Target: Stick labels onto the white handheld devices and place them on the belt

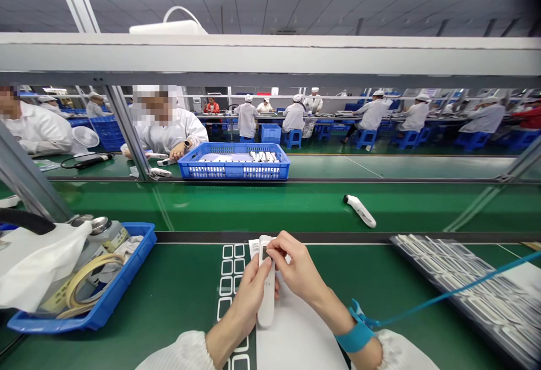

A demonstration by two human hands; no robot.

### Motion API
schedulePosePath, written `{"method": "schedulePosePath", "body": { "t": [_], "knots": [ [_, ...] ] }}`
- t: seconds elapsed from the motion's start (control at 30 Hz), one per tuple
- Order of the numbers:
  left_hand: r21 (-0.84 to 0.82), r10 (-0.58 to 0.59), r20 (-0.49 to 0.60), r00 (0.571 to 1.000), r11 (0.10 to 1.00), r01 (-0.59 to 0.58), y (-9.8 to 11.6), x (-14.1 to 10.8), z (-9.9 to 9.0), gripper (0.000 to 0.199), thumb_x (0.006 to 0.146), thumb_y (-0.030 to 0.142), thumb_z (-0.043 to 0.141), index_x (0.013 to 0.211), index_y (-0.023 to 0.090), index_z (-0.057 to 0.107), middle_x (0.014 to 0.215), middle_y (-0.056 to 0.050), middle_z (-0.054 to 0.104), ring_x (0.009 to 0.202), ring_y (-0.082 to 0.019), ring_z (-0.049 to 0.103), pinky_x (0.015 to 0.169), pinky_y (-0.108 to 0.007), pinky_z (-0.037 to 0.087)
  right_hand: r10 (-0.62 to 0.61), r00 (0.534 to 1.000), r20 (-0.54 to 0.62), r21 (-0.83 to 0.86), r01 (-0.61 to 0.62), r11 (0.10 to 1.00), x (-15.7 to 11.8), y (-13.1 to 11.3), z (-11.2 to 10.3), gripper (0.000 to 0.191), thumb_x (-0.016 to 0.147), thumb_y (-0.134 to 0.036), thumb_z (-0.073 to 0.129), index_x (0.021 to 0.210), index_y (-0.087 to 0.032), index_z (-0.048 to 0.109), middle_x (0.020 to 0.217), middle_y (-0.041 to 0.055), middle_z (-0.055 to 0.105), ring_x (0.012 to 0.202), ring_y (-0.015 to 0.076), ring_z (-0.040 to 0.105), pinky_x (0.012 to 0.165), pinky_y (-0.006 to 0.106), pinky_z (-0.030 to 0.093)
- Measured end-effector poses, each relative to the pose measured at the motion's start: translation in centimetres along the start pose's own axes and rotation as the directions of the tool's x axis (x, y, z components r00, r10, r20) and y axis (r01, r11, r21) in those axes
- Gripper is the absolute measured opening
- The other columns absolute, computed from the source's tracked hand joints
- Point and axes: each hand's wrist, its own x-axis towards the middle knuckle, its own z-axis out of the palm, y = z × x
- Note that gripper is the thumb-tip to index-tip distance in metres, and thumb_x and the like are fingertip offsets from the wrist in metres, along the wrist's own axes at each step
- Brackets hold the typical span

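A long white handheld device (266,302) with a small dark window near its far end is in my left hand (247,291), whose fingers are wrapped round it. My right hand (298,268) pinches thumb and finger together over that window; whatever lies between the fingertips is too small to make out. Beneath both hands lies a white sheet of paper (300,333). Just left of it is a clear sheet with rows of white rounded frames (226,286). Around my right wrist is a blue strap (357,336) with a cord running off to the right.
On the green belt (262,206) ahead lies a white thermometer-like device (361,212). A black tray (456,296) of white frame-shaped parts is at right. A blue bin (114,296) with bottles and tape stands left. Beyond the belt are a blue crate (234,171) and a co-worker (169,127).
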Motion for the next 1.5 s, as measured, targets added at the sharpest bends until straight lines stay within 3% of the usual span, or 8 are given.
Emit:
{"method": "schedulePosePath", "body": {
  "t": [0.27, 0.47, 0.8, 0.9, 1.0, 1.1, 1.27, 1.5],
  "knots": [
    [0.059, -0.008, 0.077, 0.997, 0.998, 0.003, 0.5, -0.3, 0.0, 0.036, 0.079, 0.051, 0.056, 0.087, 0.016, 0.052, 0.055, 0.002, 0.053, 0.047, -0.01, 0.048, 0.048, -0.021, 0.04, 0.18, 0.981, 0.073, 0.38, -0.194, 0.905, 0.7, 1.6, -0.5, 0.016, 0.084, -0.033, 0.058, 0.083, -0.017, 0.062, 0.091, 0.0031, 0.052, 0.052, 0.0075, 0.05, 0.048, 0.023, 0.045],
    [0.106, 0.017, 0.04, 0.999, 0.994, -0.022, 0.7, -0.3, 0.2, 0.039, 0.077, 0.057, 0.057, 0.084, 0.018, 0.052, 0.06, 0.005, 0.051, 0.039, -0.007, 0.043, 0.037, -0.019, 0.036, 0.171, 0.972, 0.16, 0.416, -0.224, 0.882, 0.9, 1.5, -0.9, 0.02, 0.085, -0.032, 0.054, 0.082, -0.015, 0.066, 0.093, 0.0052, 0.053, 0.056, 0.008, 0.053, 0.056, 0.026, 0.048],
    [0.38, -0.1, -0.005, 0.995, 0.92, 0.094, 1.3, 0.2, -0.7, 0.072, 0.077, 0.078, 0.02, 0.053, 0.018, 0.05, 0.041, 0.0, 0.046, 0.031, -0.012, 0.043, 0.033, -0.024, 0.035, 0.03, 0.872, 0.489, -0.003, -0.033, 0.999, 0.9, -0.2, -3.5, 0.051, 0.079, -0.009, 0.053, 0.127, -0.025, 0.052, 0.131, 0.0063, 0.049, 0.092, 0.0168, 0.056, 0.077, 0.028, 0.047],
    [0.579, -0.059, 0.083, 0.995, 0.815, 0.0, 2.3, 1.3, -2.3, 0.071, 0.083, 0.071, 0.017, 0.054, 0.018, 0.053, 0.043, -0.003, 0.052, 0.038, -0.017, 0.05, 0.041, -0.028, 0.04, 0.006, 0.834, 0.551, -0.124, 0.075, 0.989, 1.5, -0.6, -3.7, 0.04, 0.078, -0.013, 0.061, 0.116, -0.025, 0.059, 0.114, 0.0032, 0.06, 0.098, 0.019, 0.055, 0.081, 0.028, 0.044],
    [0.749, 0.3, 0.053, 0.953, 0.619, -0.236, 4.1, 3.6, -5.7, 0.056, 0.089, 0.056, 0.024, 0.066, 0.019, 0.06, 0.069, -0.006, 0.066, 0.07, -0.022, 0.061, 0.069, -0.033, 0.046, 0.092, 0.886, 0.455, -0.271, 0.04, 0.962, 2.6, 1.0, -3.5, 0.023, 0.077, -0.023, 0.066, 0.1, -0.02, 0.063, 0.092, 0.0023, 0.063, 0.08, 0.0171, 0.056, 0.069, 0.026, 0.042],
    [0.835, 0.501, -0.087, 0.861, 0.508, -0.211, 5.2, 5.9, -9.7, 0.025, 0.08, 0.041, 0.053, 0.085, 0.02, 0.064, 0.103, -0.011, 0.066, 0.109, -0.031, 0.05, 0.098, -0.047, 0.031, 0.289, 0.94, 0.18, -0.361, -0.21, 0.909, 4.5, 4.6, -3.0, 0.027, 0.076, -0.03, 0.065, 0.098, -0.015, 0.062, 0.089, 0.0051, 0.063, 0.075, 0.0182, 0.058, 0.062, 0.025, 0.041],
    [0.778, 0.48, -0.135, 0.867, 0.594, -0.208, 4.8, 7.5, -12.3, 0.01, 0.064, 0.028, 0.069, 0.071, 0.023, 0.063, 0.095, -0.007, 0.067, 0.109, -0.034, 0.049, 0.105, -0.055, 0.018, 0.463, 0.871, -0.165, -0.381, -0.489, 0.785, 8.0, 10.5, -2.1, 0.025, 0.076, -0.022, 0.061, 0.098, -0.008, 0.063, 0.087, 0.012, 0.065, 0.079, 0.0227, 0.061, 0.064, 0.027, 0.042],
    [0.427, 0.317, -0.109, 0.942, 0.871, -0.244, 5.3, 6.8, -10.7, 0.032, 0.076, 0.052, 0.055, 0.075, 0.022, 0.047, 0.083, -0.007, 0.069, 0.082, -0.024, 0.068, 0.078, -0.04, 0.051, 0.318, 0.927, -0.198, -0.323, -0.367, 0.872, 8.4, 9.8, 0.0, 0.027, 0.082, -0.025, 0.055, 0.105, -0.012, 0.06, 0.103, 0.0114, 0.058, 0.071, 0.0167, 0.059, 0.069, 0.031, 0.046]
  ]
}}
